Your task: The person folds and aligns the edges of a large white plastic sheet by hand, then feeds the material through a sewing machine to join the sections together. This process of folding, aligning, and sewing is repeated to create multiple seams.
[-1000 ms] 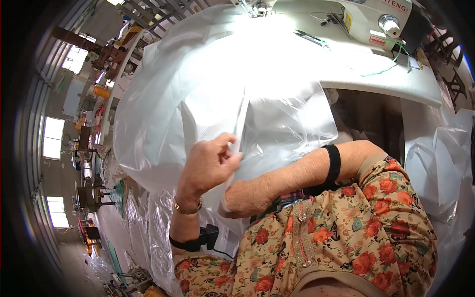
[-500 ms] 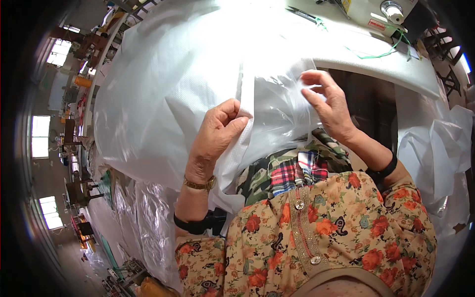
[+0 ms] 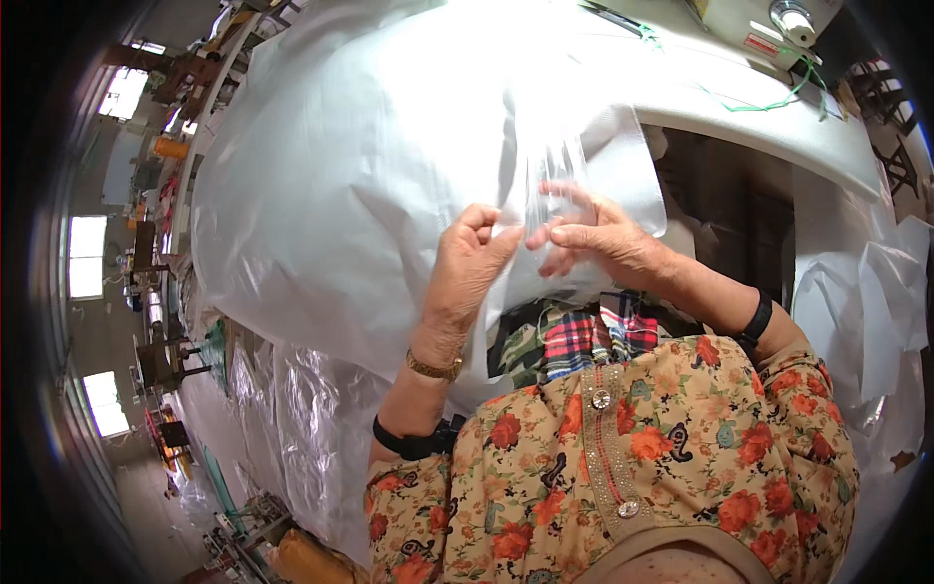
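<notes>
A large white woven plastic sheet [image 3: 321, 195] spreads over the work table and down to my lap. My left hand [image 3: 472, 263] is closed, pinching the sheet's folded edge between thumb and fingers. Just right of it, my right hand [image 3: 613, 238] grips a clear plastic film [image 3: 556, 161], which is drawn into narrow upright folds. Some of the right fingers lie behind the film and show through it, with the thumb in front. A corner of white sheet [image 3: 628, 161] shows to the right of the film.
A white machine [image 3: 769, 29] stands at the far right on the pale table [image 3: 778, 146]. Green thread [image 3: 769, 105] and a dark slim tool [image 3: 608, 15] lie near it. White sheeting [image 3: 856, 311] hangs at the right; crinkled clear plastic [image 3: 311, 438] lies at lower left.
My right hand has moved left, drawing the clear film into folds and baring white sheet at the right. My left hand, still pinching the edge, has shifted slightly right.
</notes>
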Tool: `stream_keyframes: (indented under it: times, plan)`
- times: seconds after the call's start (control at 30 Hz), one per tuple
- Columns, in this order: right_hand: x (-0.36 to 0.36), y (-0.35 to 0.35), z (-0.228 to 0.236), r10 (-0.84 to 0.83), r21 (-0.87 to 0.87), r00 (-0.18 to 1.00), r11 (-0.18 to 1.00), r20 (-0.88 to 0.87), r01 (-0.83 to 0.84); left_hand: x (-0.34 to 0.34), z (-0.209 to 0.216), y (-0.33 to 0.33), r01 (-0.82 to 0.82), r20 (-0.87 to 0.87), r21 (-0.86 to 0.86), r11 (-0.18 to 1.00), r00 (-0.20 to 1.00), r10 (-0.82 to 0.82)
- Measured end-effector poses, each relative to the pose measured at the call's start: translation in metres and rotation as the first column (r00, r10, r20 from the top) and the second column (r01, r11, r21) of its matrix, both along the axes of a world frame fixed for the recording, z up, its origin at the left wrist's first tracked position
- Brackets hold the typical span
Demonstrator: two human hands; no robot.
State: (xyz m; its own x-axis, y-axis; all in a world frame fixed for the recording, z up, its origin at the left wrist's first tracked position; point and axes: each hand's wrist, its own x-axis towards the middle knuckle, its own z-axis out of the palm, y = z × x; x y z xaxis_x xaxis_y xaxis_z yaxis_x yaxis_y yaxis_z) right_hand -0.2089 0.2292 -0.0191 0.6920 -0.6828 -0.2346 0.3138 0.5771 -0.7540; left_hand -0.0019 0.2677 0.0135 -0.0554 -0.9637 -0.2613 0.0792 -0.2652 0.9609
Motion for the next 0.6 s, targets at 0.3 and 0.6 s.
stream_keyframes:
  times: [0.3, 0.6]
  plan:
    - [0.011, 0.012, -0.015, -0.018, -0.048, 0.998, 0.999, -0.058, 0.015, 0.015, -0.003, -0.002, 0.02, 0.055, -0.118, 0.993, 0.998, -0.013]
    - [-0.005, 0.028, 0.012, -0.144, -0.308, 0.967, 0.948, -0.208, 0.075, 0.032, -0.009, -0.001, 0.069, 0.332, -0.16, 0.985, 0.943, -0.012]
